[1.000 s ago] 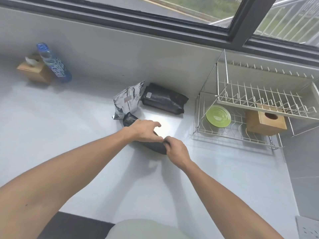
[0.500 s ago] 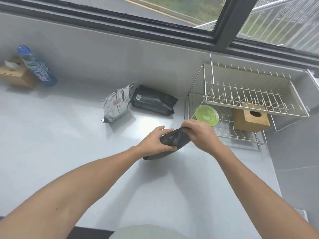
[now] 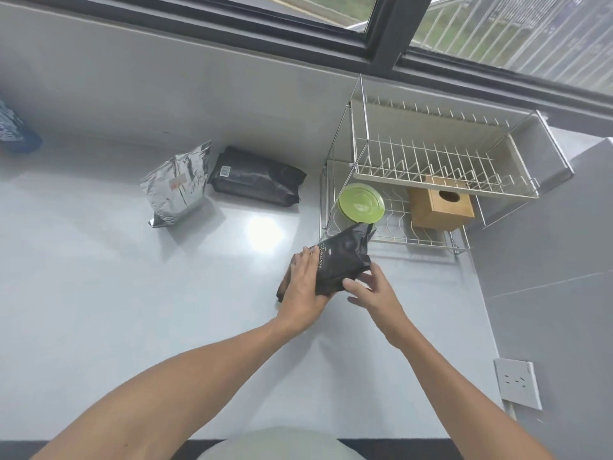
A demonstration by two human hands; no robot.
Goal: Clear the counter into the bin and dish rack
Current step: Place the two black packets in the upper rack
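Note:
A small black foil packet (image 3: 341, 257) with gold lettering is lifted off the grey counter (image 3: 99, 293), its top end pointing toward the dish rack. My left hand (image 3: 303, 290) grips its left side and lower end. My right hand (image 3: 371, 292) touches its lower right edge with the thumb and fingertips. A silver foil bag (image 3: 177, 185) and a larger black bag (image 3: 257, 177) lie at the back of the counter. The two-tier wire dish rack (image 3: 431, 161) stands at the right, with a green plate (image 3: 361, 203) and a wooden box (image 3: 439, 202) on its lower tier.
A blue-labelled bottle (image 3: 13, 131) is cut off at the left edge. The window frame (image 3: 381, 38) runs along the back wall. A white wall socket (image 3: 517, 383) sits on the tiled wall at the right. No bin is in view.
The black packet has moved right from beside the silver bag to just in front of the dish rack. My right hand shifted from its top end to its lower right edge.

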